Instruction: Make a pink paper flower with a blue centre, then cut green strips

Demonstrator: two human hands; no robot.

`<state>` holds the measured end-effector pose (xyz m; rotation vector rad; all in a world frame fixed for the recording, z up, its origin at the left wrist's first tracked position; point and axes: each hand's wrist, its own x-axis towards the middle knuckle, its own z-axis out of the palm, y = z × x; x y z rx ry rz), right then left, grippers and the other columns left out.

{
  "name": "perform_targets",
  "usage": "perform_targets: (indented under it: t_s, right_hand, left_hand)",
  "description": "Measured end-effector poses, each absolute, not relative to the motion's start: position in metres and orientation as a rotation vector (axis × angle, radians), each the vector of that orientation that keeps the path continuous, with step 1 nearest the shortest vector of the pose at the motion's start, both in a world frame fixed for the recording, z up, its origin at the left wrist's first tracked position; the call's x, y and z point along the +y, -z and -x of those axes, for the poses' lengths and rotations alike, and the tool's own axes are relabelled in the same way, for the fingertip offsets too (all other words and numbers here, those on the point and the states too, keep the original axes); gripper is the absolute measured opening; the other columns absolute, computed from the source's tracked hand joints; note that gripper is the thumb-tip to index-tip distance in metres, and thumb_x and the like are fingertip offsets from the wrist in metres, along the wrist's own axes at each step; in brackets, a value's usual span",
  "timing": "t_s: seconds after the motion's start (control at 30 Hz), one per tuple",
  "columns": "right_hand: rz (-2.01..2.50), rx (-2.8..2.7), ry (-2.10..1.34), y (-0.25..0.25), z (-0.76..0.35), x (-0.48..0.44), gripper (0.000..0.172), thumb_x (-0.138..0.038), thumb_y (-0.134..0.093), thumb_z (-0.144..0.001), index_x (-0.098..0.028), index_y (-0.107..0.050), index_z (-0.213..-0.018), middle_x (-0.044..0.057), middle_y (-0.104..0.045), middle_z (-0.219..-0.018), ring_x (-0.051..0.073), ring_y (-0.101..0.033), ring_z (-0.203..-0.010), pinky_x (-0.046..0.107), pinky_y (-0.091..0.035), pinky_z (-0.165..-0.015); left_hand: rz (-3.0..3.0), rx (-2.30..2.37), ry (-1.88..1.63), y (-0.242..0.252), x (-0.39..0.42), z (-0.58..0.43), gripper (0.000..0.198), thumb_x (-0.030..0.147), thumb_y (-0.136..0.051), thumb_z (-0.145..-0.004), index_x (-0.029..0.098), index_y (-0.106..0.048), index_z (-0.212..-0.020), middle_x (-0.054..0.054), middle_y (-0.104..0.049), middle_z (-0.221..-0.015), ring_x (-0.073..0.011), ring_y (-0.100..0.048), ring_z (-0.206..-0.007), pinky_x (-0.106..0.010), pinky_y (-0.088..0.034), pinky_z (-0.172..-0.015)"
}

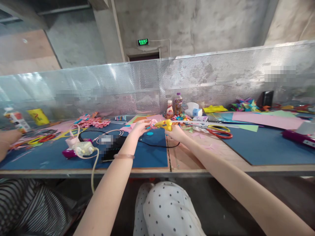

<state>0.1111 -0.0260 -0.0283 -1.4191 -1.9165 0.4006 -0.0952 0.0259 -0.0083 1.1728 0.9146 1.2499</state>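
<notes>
My right hand [176, 132] is wrapped round the grip of a yellow hot glue gun [164, 124], its nozzle pointing left. A black cord [159, 146] loops below that hand onto the table. At the nozzle's tip, my left hand [140, 127] pinches a small pink paper piece [154, 122]; whether nozzle and paper touch is too small to tell. A round blue paper piece [150, 133] lies on the blue mat [152, 157] beneath the hands.
Two drink bottles [169, 109] stand behind my hands. Red-handled scissors [220, 132] lie to the right. Left are a power strip with plugs [83, 148], a black object [115, 149] and pink paper pieces [94, 121]. A perforated metal screen [137, 82] backs the table. Another person's arm [7, 139] reaches in at far left.
</notes>
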Motion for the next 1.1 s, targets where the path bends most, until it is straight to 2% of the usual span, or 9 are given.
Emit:
perform_targets:
  t_s: [0.37,0.7,0.9,1.1]
  right_hand:
    - [1.431,-1.916,-0.407,0.0275,-0.1111,-0.0275,0.026,-0.037,-0.057,-0.083,-0.012,-0.06,-0.078,0.0,-0.062,-0.071,0.01,-0.057,-0.062,0.026,-0.046,-0.061]
    - [1.403,-1.896,-0.395,0.028,-0.1129,-0.0252,0.016,-0.027,-0.056,-0.076,-0.013,-0.06,-0.069,0.0,-0.06,-0.06,0.01,-0.055,-0.056,0.023,-0.042,-0.056]
    - [1.385,-1.888,-0.383,0.0286,-0.1133,-0.0236,0.018,-0.028,-0.053,-0.073,-0.015,-0.06,-0.065,0.001,-0.059,-0.054,0.014,-0.058,-0.057,0.021,-0.039,-0.053]
    - [1.382,-1.892,-0.377,0.029,-0.1136,-0.023,0.017,-0.028,-0.053,-0.074,-0.015,-0.059,-0.065,0.0,-0.059,-0.055,0.012,-0.057,-0.056,0.022,-0.04,-0.054]
  left_hand:
    - [-1.172,0.93,-1.265,0.006,0.0244,0.0955,0.025,0.006,-0.069,-0.066,0.012,-0.067,-0.091,-0.01,-0.069,-0.077,-0.0205,-0.066,-0.082,-0.035,-0.051,-0.079]
    - [-1.196,0.927,-1.273,0.0039,0.0208,0.0979,0.026,0.005,-0.069,-0.065,0.012,-0.067,-0.09,-0.009,-0.07,-0.079,-0.0192,-0.066,-0.08,-0.032,-0.05,-0.079]
    - [-1.205,0.925,-1.282,0.0046,0.0223,0.0986,0.025,0.004,-0.068,-0.064,0.012,-0.067,-0.088,-0.009,-0.07,-0.079,-0.0198,-0.066,-0.08,-0.032,-0.05,-0.078]
    - [-1.214,0.923,-1.301,0.0085,0.0291,0.1004,0.022,0.006,-0.068,-0.066,0.013,-0.067,-0.087,-0.009,-0.07,-0.081,-0.0166,-0.066,-0.076,-0.031,-0.051,-0.077]
